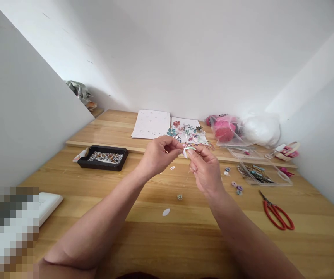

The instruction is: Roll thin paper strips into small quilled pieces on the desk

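My left hand (158, 155) and my right hand (204, 170) meet above the middle of the wooden table (126, 232). Both pinch a small pale craft piece (187, 150) with thin white petals, held between the fingertips of the two hands. A fine wire or thread seems to hang from it toward the table. Below the hands lie a small bead or spool (180, 197) and a white petal cutout (166, 212).
A black tray of beads (103, 157) sits left. White sheets (151, 124) with small coloured flower pieces (187, 133) lie at the back. Pink stuff in a plastic bag (225, 130), a clear box of tools (259, 174) and red scissors (277, 213) are right.
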Motion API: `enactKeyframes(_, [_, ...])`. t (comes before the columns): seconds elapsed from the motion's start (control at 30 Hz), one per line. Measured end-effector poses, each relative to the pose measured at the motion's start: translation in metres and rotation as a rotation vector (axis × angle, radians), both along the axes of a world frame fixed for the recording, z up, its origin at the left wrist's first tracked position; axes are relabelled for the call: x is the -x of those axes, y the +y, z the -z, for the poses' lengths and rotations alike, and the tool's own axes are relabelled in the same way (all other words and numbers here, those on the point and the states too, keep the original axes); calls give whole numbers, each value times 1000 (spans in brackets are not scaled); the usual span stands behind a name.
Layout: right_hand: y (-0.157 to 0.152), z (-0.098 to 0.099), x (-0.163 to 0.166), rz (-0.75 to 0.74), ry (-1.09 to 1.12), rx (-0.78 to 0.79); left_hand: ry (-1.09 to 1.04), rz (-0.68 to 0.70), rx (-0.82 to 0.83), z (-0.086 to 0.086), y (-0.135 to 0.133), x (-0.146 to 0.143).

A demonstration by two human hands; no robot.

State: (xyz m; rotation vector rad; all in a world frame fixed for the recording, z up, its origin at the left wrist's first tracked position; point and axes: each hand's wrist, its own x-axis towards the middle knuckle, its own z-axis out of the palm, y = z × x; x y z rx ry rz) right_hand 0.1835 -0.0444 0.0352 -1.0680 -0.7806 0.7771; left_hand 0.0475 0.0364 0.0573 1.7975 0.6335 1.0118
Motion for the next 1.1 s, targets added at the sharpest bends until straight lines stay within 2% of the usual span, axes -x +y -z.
enactKeyframes(0.53, [1, 4, -1, 30, 2, -39, 12, 121, 183, -4, 0, 2])
enactKeyframes(0.73, [0, 5, -1, 37, -37, -48, -18, 121, 241, -5, -1, 0])
enactKeyframes(1.1, [0, 6, 0, 56, -92, -56, -52, 98, 227, -4, -4, -2])
